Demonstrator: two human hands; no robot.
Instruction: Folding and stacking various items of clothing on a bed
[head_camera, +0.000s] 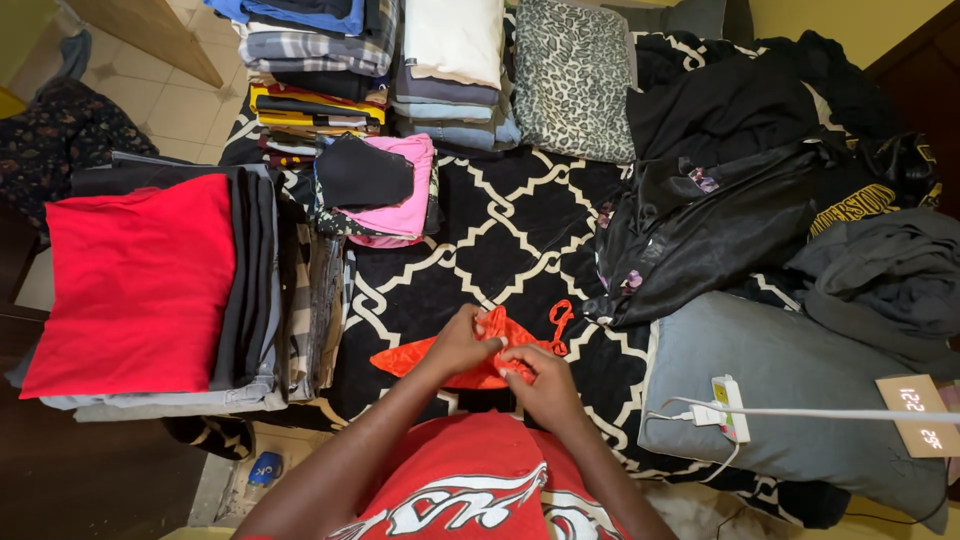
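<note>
A small orange garment with thin straps lies on the black-and-white patterned bedspread, near its front edge. My left hand pinches the garment's upper middle. My right hand grips the cloth just to the right, fingers closed on a fold. The two hands almost touch. A loop of orange strap sticks out to the right of them.
Folded stacks stand at the left: a red top on dark clothes, a pink and black pile, more stacks at the back. Unfolded dark clothing is heaped at right. A grey pillow carries a white power strip.
</note>
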